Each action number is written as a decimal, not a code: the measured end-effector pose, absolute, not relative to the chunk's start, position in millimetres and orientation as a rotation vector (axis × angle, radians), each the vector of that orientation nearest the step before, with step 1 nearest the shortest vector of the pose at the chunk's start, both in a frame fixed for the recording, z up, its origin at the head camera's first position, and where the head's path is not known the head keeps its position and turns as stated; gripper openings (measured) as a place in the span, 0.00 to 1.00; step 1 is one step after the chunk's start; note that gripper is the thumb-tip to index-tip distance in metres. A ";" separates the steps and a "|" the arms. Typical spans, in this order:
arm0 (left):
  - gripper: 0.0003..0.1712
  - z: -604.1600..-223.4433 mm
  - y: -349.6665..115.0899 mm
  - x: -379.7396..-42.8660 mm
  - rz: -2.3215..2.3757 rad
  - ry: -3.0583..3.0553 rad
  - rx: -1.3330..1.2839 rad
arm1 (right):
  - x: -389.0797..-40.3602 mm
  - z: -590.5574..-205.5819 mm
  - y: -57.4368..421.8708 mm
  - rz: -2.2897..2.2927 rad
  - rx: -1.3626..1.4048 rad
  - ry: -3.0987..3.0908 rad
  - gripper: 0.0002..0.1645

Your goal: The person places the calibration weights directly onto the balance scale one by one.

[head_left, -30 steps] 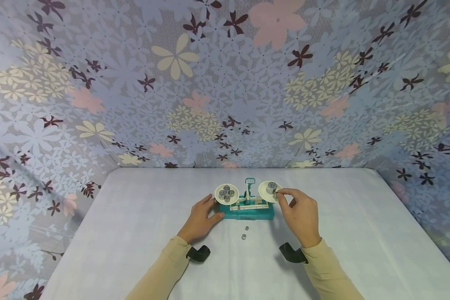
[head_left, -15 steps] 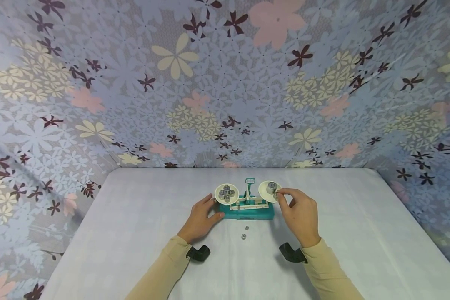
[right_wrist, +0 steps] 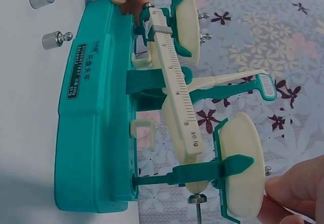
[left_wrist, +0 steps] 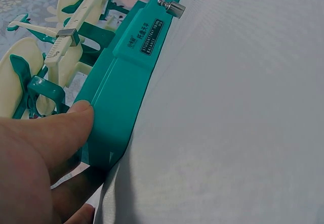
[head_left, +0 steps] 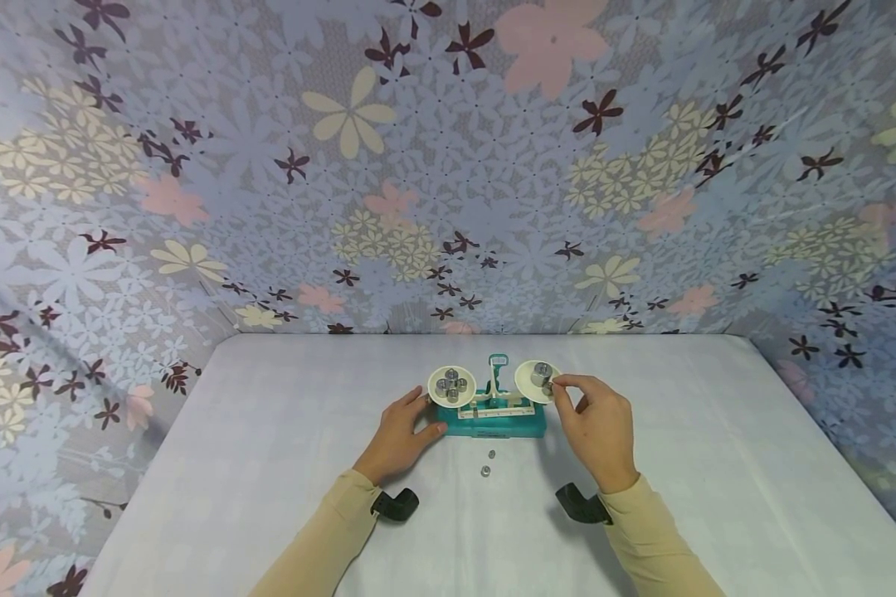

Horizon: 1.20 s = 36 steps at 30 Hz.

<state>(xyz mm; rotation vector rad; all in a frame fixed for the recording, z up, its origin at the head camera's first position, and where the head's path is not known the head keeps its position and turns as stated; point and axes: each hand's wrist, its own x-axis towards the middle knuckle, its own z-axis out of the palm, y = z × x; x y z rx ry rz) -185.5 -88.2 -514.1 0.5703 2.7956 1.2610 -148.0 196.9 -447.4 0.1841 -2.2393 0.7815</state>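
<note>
A teal student tray balance point(head_left: 496, 423) with two cream pans stands on the table. My left hand point(head_left: 399, 435) grips the left end of its base, thumb on the front and fingers behind, as the left wrist view shows. Several metal weights point(head_left: 451, 385) stand in the left pan point(head_left: 432, 396). On the right pan point(head_left: 524, 390) stands a larger metal weight point(head_left: 541, 371). Beside it, thumb and forefinger of my right hand point(head_left: 601, 427) pinch a smaller weight point(head_left: 547, 388) at the pan's near right side; the fingertips partly cover it.
Two small loose weights, one smaller point(head_left: 492, 454) and one larger point(head_left: 485, 471), stand on the white-covered table point(head_left: 269, 464) before the base. The balance's pointer scale point(head_left: 499, 360) rises between the pans. A flowered cloth point(head_left: 448, 207) hangs behind the table.
</note>
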 end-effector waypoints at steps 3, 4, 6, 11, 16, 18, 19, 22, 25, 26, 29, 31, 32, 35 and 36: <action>0.36 -513.8 -88.2 -185.4 1.258 2.796 0.566 | -147.4 -446.1 196.6 0.782 0.184 -2.236 0.06; 0.36 -513.9 -88.2 -185.2 1.257 2.796 0.564 | -147.2 -445.9 196.5 0.785 0.182 -2.235 0.06; 0.36 -513.8 -88.3 -184.8 1.258 2.794 0.558 | -146.6 -445.3 196.2 0.795 0.180 -2.232 0.06; 0.36 -513.0 -88.3 -183.5 1.269 2.784 0.556 | -145.2 -444.3 196.2 0.818 0.192 -2.220 0.07; 0.36 -512.1 -88.1 -182.7 1.278 2.783 0.564 | -143.6 -442.8 195.3 0.849 0.219 -2.214 0.07; 0.36 -511.8 -88.1 -182.6 1.281 2.782 0.565 | -142.6 -441.9 194.2 0.868 0.221 -2.220 0.07; 0.36 -511.7 -88.1 -182.4 1.283 2.782 0.565 | -142.1 -441.3 193.5 0.880 0.224 -2.225 0.07; 0.36 -511.1 -88.1 -182.3 1.286 2.781 0.561 | -140.5 -440.3 191.2 0.915 0.240 -2.228 0.08; 0.36 -510.8 -88.3 -182.3 1.290 2.779 0.556 | -139.3 -439.8 188.9 0.941 0.261 -2.228 0.08; 0.36 -510.7 -88.3 -182.4 1.291 2.778 0.554 | -138.8 -439.8 188.2 0.948 0.268 -2.227 0.09; 0.36 -510.9 -88.4 -182.5 1.290 2.777 0.551 | -137.6 -439.7 186.4 0.965 0.290 -2.229 0.09; 0.36 -511.1 -88.4 -182.5 1.288 2.778 0.549 | -136.5 -439.7 185.1 0.979 0.305 -2.234 0.09; 0.36 -511.2 -88.4 -182.5 1.286 2.778 0.548 | -135.8 -439.5 184.2 0.984 0.311 -2.238 0.09; 0.37 -511.4 -88.5 -182.4 1.284 2.776 0.544 | -134.3 -439.2 181.5 1.006 0.323 -2.250 0.09; 0.37 -511.3 -88.5 -182.2 1.286 2.775 0.544 | -133.8 -439.2 180.4 1.014 0.328 -2.253 0.09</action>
